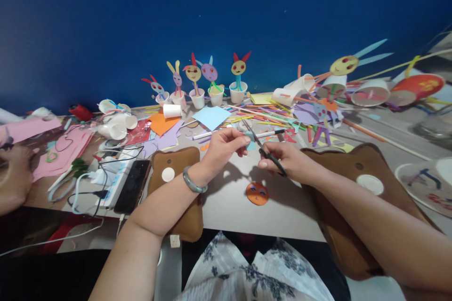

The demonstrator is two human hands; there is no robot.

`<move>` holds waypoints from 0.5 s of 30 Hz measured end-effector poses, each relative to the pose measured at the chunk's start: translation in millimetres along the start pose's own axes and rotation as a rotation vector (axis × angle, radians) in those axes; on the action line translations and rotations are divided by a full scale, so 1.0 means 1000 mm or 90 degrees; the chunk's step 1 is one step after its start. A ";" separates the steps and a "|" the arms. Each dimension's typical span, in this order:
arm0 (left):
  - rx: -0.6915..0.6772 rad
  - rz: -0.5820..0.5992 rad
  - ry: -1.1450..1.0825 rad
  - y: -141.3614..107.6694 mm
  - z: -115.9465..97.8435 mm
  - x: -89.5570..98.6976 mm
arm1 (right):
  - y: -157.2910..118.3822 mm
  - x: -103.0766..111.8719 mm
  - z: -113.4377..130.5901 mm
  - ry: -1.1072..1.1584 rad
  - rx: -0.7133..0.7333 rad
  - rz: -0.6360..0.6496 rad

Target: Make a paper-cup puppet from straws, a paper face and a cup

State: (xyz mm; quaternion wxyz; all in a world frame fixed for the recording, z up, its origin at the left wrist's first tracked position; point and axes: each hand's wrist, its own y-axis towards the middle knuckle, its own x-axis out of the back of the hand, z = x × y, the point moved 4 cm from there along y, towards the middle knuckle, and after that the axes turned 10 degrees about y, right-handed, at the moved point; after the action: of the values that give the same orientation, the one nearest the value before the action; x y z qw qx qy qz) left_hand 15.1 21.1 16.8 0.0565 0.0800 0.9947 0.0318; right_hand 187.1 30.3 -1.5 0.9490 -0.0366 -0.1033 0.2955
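My right hand grips a pair of scissors with black handles, its blades pointing up and to the left. The fingers of my left hand, with a bracelet at the wrist, are pinched on a small piece of light blue paper. That paper is right beside the scissor blades; whether they touch it I cannot tell. Below both hands, an orange paper disc with a drawn face lies on the table.
Paper-cup figures line the blue wall. Coloured sticks, a light blue sheet and scraps cover the table's back. Brown pads flank my arms. At left are a phone, a power strip and another person's hand.
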 end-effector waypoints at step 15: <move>-0.008 0.000 0.005 0.001 0.001 0.000 | -0.001 -0.003 0.000 0.019 0.026 0.003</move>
State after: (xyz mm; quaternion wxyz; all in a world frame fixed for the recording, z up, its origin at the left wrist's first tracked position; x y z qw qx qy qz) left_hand 15.2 21.7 16.0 0.0535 0.0793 0.9947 0.0385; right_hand 185.2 27.7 -1.8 0.9503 -0.0220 -0.0829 0.2994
